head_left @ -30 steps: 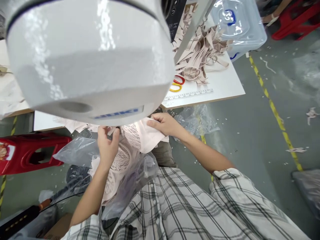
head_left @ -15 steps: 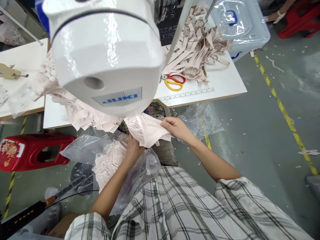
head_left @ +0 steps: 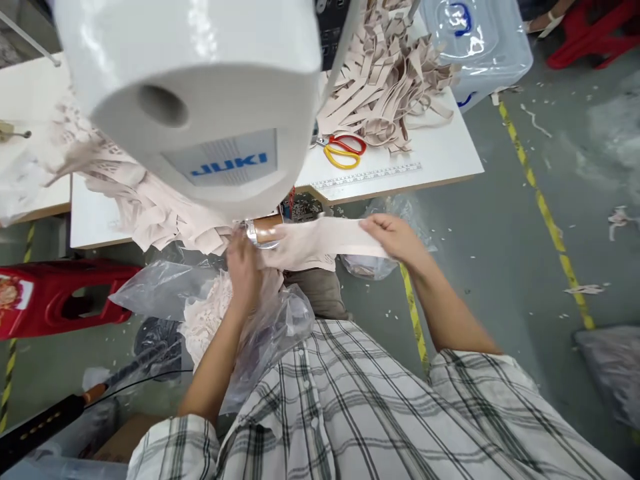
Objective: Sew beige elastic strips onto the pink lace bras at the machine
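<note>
a: largest entry first.
b: one white worktable (head_left: 450, 157), running left to right. above it, one white sewing machine (head_left: 200, 120), lettered "juki", left of centre.
a: next sizes down?
b: one translucent lidded box (head_left: 487, 50), blue catches, far right. one red stool (head_left: 55, 283), left, on the floor. one heap of beige strips (head_left: 390, 87), on the table, right of the machine. one heap of pale pieces (head_left: 155, 210), left, draped over the table's near edge.
a: and the item in hand?
b: one pale cloth (head_left: 325, 240), drawn out left to right, near side of the table, partly blurred.
a: hands?
b: right hand (head_left: 395, 237): thumb and fingers pinching the cloth's right end. left hand (head_left: 244, 267): blurred, at the cloth's left end, near the machine; grip cannot be told.
a: smallest?
b: one pair of scissors (head_left: 345, 153), red and yellow handles, on the table, right of the machine.
</note>
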Demonstrator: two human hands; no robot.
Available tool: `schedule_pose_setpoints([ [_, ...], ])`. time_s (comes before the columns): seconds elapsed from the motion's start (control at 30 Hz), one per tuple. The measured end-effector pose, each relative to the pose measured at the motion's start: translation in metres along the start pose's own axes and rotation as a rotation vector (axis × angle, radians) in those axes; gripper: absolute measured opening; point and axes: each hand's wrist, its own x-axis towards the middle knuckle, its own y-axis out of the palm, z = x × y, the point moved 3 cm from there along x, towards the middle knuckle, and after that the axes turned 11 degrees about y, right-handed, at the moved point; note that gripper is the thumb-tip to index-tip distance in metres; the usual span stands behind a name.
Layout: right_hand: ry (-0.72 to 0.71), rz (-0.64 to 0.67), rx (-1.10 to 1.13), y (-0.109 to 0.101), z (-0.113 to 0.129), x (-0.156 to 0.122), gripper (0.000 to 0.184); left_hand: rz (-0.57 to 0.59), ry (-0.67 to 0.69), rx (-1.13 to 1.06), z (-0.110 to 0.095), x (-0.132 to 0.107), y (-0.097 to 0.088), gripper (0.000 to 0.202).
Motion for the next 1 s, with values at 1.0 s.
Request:
schedule_pose_setpoints([
  [1.0,-0.997,0.899,-0.227,0.167,0.165,-0.11,0.052,0.143,-0.285,-0.049,-0.084,-0.079,-0.147,0.056],
])
